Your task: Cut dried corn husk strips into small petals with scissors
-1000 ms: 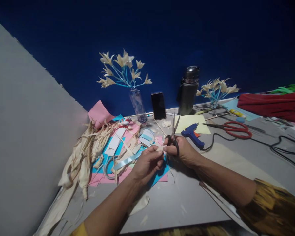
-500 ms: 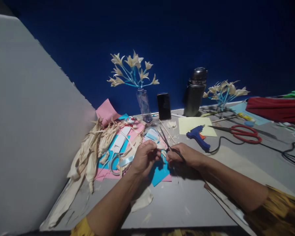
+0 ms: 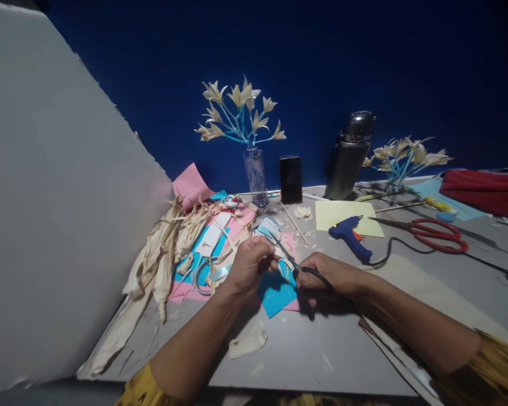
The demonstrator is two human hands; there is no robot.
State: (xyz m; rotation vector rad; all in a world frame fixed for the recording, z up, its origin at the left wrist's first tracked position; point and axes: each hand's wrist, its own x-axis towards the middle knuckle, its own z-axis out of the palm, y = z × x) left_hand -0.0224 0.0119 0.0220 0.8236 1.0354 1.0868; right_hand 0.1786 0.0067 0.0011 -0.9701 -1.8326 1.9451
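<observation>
My left hand [image 3: 252, 265] is closed, thumb and fingertips pinching a small pale piece of corn husk that the fingers mostly hide. In my right hand [image 3: 325, 275] are black-handled scissors [image 3: 287, 252], fingers round the handles. Their blades point up and to the left, right beside my left fingertips. Below both hands lies blue paper [image 3: 275, 301] with husk scraps on it. A loose piece of husk [image 3: 249, 343] rests on the grey table nearer to me.
Dried corn husks [image 3: 152, 265] are heaped at left over coloured paper. Behind stand a glass vase [image 3: 256, 177] of husk flowers, a phone [image 3: 290, 180] and a flask [image 3: 350, 160]. At right lie a blue glue gun [image 3: 350, 237], its cord, and red-handled scissors [image 3: 438, 234].
The view has swung slightly left. The scissors now tilt further left, their blades closer to my left fingertips, and less of the husk piece shows.
</observation>
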